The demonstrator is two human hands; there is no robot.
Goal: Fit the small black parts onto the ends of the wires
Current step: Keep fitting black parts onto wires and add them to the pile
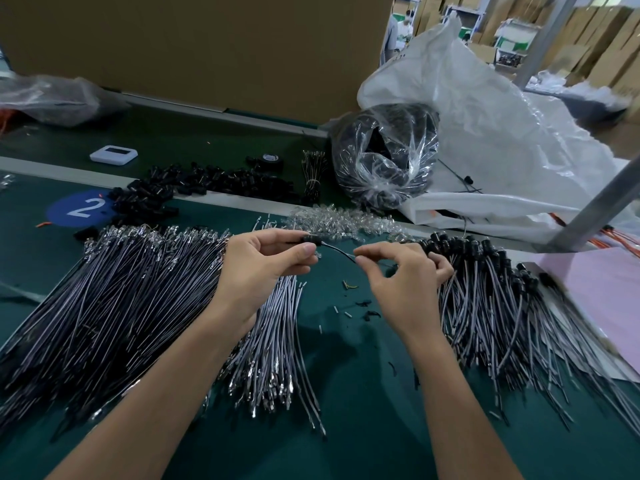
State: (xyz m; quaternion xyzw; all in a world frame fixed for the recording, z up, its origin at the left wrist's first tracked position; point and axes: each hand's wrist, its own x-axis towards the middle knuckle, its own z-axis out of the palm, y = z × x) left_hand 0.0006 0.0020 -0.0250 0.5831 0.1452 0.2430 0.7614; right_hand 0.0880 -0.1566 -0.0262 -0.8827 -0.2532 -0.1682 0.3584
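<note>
step: seating black part (309, 239) on wire (337, 250) | grip: left hand (263, 265) pinched the part at its fingertips; right hand (403, 278) pinched the wire just beyond | advice: probably hold close to the part, push straight, avoid kinking

A dark green tabletop (346, 427) bears a round blue sticker (81, 207) marked 2. Behind it stands a tall brown cardboard panel (207, 46). At the right rise grey metal posts (595, 206), with stacked cardboard boxes (609, 39) lining a bright hall beyond.
</note>
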